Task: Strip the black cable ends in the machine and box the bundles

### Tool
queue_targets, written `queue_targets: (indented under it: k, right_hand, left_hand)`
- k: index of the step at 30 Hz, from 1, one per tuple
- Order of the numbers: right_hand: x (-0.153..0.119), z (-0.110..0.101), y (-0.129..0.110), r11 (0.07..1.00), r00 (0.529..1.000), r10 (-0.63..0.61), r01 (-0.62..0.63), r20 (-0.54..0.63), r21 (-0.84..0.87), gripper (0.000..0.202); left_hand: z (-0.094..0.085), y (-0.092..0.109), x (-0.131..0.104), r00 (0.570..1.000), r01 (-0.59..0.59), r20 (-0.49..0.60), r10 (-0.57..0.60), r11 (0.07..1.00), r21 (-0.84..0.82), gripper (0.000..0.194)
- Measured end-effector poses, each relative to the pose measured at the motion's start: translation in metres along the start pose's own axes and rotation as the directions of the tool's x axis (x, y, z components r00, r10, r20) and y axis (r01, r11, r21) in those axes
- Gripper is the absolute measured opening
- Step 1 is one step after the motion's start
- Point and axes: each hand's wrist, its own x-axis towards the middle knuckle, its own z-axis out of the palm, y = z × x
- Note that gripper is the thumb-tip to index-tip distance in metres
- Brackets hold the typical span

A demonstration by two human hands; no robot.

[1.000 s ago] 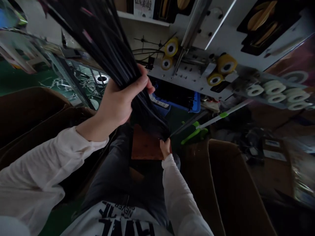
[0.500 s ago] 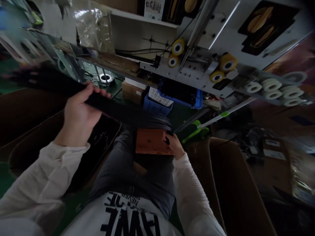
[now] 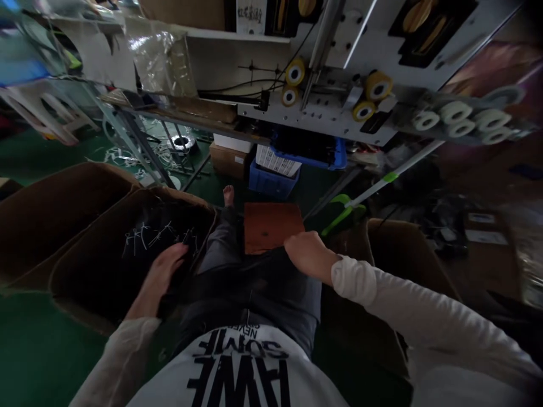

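Note:
A long black bundle (image 3: 250, 277) lies across my thighs. My right hand (image 3: 309, 254) is closed round its right end, beside the near right corner of an orange-brown board (image 3: 271, 226). My left hand (image 3: 166, 270) is at the left end of the dark material, above a cardboard box (image 3: 80, 299) with dark contents and thin white ties. Blur and the dark background hide whether its fingers grip anything.
Another open carton (image 3: 55, 198) is at the far left, and one (image 3: 407, 249) stands at my right. Ahead is a machine with yellow rollers (image 3: 294, 72). Below it are a blue crate (image 3: 271, 181) and a blue tray (image 3: 339, 155). A green-footed stand (image 3: 345, 209) is ahead right.
The black bundle has come down from its raised, stretched position onto my thighs. My left hand has lowered towards the box; my right hand has moved slightly right and down. The view has shifted.

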Motion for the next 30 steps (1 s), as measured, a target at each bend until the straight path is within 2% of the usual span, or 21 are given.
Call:
queue_targets:
  k: [1,2,3,4,6,7,8,10,11,13,15,16,18,20,22,23,24,25,27,28,30]
  right_hand:
    - [0.001,-0.001,-0.003,1.0,0.999,0.01,-0.01,-0.033,0.0,0.02]
    - [0.003,-0.001,-0.006,1.0,0.998,0.022,-0.022,-0.064,-0.005,0.02]
    - [0.005,0.0,-0.007,0.999,0.996,0.037,-0.038,-0.085,-0.018,0.019]
    - [0.009,0.002,-0.008,0.998,0.994,0.043,-0.046,-0.096,-0.036,0.017]
    - [0.017,0.009,-0.006,0.997,0.992,0.042,-0.05,-0.121,-0.061,0.018]
    - [0.021,0.013,-0.005,0.998,0.987,0.041,-0.048,-0.155,-0.04,0.022]
    - [0.027,0.016,-0.004,0.999,0.976,0.044,-0.039,-0.214,0.025,0.028]
    - [0.037,0.018,-0.003,0.982,0.941,0.074,-0.01,-0.33,0.19,0.04]
    - [0.041,0.016,-0.004,0.968,0.927,0.081,0.014,-0.365,0.249,0.043]
    - [0.046,0.003,-0.006,0.954,0.923,0.054,0.065,-0.381,0.292,0.044]
    - [0.046,-0.024,-0.004,0.957,0.92,-0.012,0.125,-0.391,0.262,0.035]
    - [0.045,-0.04,-0.001,0.948,0.898,-0.052,0.182,-0.438,0.262,0.026]
    - [0.042,-0.073,0.011,0.905,0.809,-0.118,0.327,-0.576,0.273,0.012]
    - [0.042,-0.095,0.025,0.821,0.689,-0.104,0.466,-0.717,0.329,0.034]
    - [0.05,-0.094,0.03,0.695,0.603,0.043,0.555,-0.797,0.457,0.048]
    - [0.056,-0.086,0.026,0.601,0.592,0.132,0.59,-0.795,0.539,0.052]
    - [0.063,-0.074,0.018,0.483,0.606,0.207,0.619,-0.768,0.619,0.054]
    - [0.071,-0.059,0.005,0.344,0.647,0.244,0.638,-0.722,0.689,0.056]
    - [0.087,-0.028,-0.029,0.067,0.749,0.225,0.626,-0.623,0.777,0.058]
    - [0.094,-0.016,-0.047,-0.032,0.772,0.231,0.614,-0.592,0.789,0.058]
    - [0.106,-0.001,-0.08,-0.142,0.776,0.305,0.611,-0.552,0.779,0.055]
  left_hand:
    - [0.028,0.009,0.004,0.985,-0.012,0.169,0.018,0.999,-0.037,0.054]
    - [0.058,0.021,0.006,0.94,-0.061,0.334,0.067,0.998,-0.029,0.054]
    - [0.087,0.034,0.006,0.869,-0.139,0.477,0.134,0.99,-0.024,0.052]
    - [0.115,0.046,0.003,0.771,-0.236,0.601,0.209,0.971,-0.036,0.052]
    - [0.162,0.066,-0.008,0.627,-0.413,0.695,0.352,0.907,-0.087,0.054]
    - [0.179,0.072,-0.014,0.599,-0.495,0.7,0.388,0.867,-0.057,0.05]
    - [0.192,0.076,-0.019,0.61,-0.557,0.678,0.411,0.831,-0.003,0.044]
    - [0.207,0.078,-0.026,0.698,-0.595,0.584,0.414,0.789,0.152,0.027]
    - [0.211,0.078,-0.026,0.747,-0.574,0.527,0.406,0.793,0.202,0.02]
    - [0.21,0.079,-0.02,0.797,-0.524,0.464,0.386,0.823,0.217,0.01]
    - [0.205,0.083,-0.008,0.804,-0.509,0.445,0.394,0.843,0.174,0.007]
    - [0.201,0.087,-0.001,0.803,-0.506,0.442,0.4,0.849,0.151,0.007]
    - [0.19,0.099,0.013,0.813,-0.436,0.448,0.372,0.899,0.045,0.013]
    - [0.176,0.115,0.025,0.819,-0.265,0.48,0.313,0.95,-0.168,0.021]
    - [0.163,0.133,0.035,0.811,-0.093,0.508,0.289,0.922,-0.376,0.027]
    - [0.157,0.143,0.039,0.813,-0.06,0.499,0.299,0.896,-0.439,0.029]
    - [0.152,0.154,0.042,0.819,-0.06,0.478,0.318,0.875,-0.48,0.03]
    - [0.148,0.165,0.044,0.824,-0.08,0.452,0.341,0.861,-0.503,0.03]
    - [0.144,0.189,0.048,0.825,-0.157,0.399,0.4,0.841,-0.518,0.026]
    - [0.144,0.202,0.048,0.821,-0.209,0.369,0.435,0.832,-0.514,0.022]
    - [0.148,0.231,0.049,0.815,-0.336,0.277,0.509,0.805,-0.489,0.014]
